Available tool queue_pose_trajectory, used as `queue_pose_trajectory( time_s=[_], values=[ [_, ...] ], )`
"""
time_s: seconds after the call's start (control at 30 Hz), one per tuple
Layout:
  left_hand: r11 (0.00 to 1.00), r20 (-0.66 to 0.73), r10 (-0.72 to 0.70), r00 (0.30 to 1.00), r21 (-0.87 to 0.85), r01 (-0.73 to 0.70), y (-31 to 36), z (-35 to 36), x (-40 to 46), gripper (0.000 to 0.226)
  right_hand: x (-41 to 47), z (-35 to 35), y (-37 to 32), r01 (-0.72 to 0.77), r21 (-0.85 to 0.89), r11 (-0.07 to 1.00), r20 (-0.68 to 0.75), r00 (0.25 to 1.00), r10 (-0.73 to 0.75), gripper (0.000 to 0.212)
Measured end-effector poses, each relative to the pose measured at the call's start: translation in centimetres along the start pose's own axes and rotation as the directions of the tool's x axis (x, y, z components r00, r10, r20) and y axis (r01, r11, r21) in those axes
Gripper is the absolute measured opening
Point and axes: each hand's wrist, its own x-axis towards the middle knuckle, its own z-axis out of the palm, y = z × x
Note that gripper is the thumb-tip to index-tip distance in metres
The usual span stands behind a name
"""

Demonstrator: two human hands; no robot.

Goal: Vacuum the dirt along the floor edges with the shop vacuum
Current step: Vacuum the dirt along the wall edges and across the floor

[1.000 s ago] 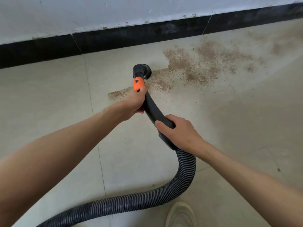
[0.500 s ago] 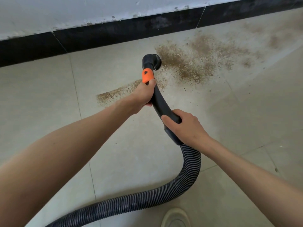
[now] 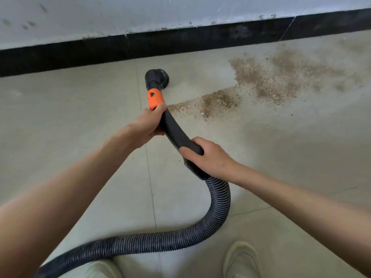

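Observation:
A black vacuum wand with an orange collar (image 3: 154,98) ends in a round brush nozzle (image 3: 157,78) set on the pale floor near the wall. My left hand (image 3: 148,125) grips the wand just below the orange collar. My right hand (image 3: 204,155) grips the lower end of the wand where the ribbed black hose (image 3: 218,205) joins it. Brown dirt (image 3: 267,81) is spread on the floor to the right of the nozzle, and a thinner strip of dirt (image 3: 212,103) reaches toward the wand.
A black baseboard (image 3: 180,43) runs along the foot of the white wall (image 3: 140,13). The hose curves down and off to the bottom left. Two light shoes (image 3: 241,259) show at the bottom edge. Tile joints cross the floor.
The nozzle has swept left, off the dirt patch onto bare tile. The strip of dirt left of the wand is gone. Both hands keep their grip.

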Motion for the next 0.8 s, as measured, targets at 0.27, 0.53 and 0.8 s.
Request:
queue_pose_trajectory(
  time_s=[0.27, 0.53, 0.8],
  values=[
    [0.995, -0.003, 0.020, 1.000, -0.096, -0.021, -1.6, -7.2, -3.7, 0.025, 0.9, 4.0, -6.5, 0.206, -0.517, 0.831, -0.021, 0.967, -0.253, 0.033],
    [0.882, 0.143, -0.095, 0.985, -0.446, 0.150, -2.3, -8.6, -4.7, 0.022, -1.7, 3.3, -5.0, 0.162, -0.276, 0.948, 0.106, 0.985, -0.137, 0.033],
    [0.866, 0.122, -0.149, 0.981, -0.462, 0.189, -5.9, -5.9, -6.5, 0.015, -4.8, 4.4, -2.4, 0.053, -0.286, 0.957, 0.130, 0.991, -0.016, 0.031]
  ],
)
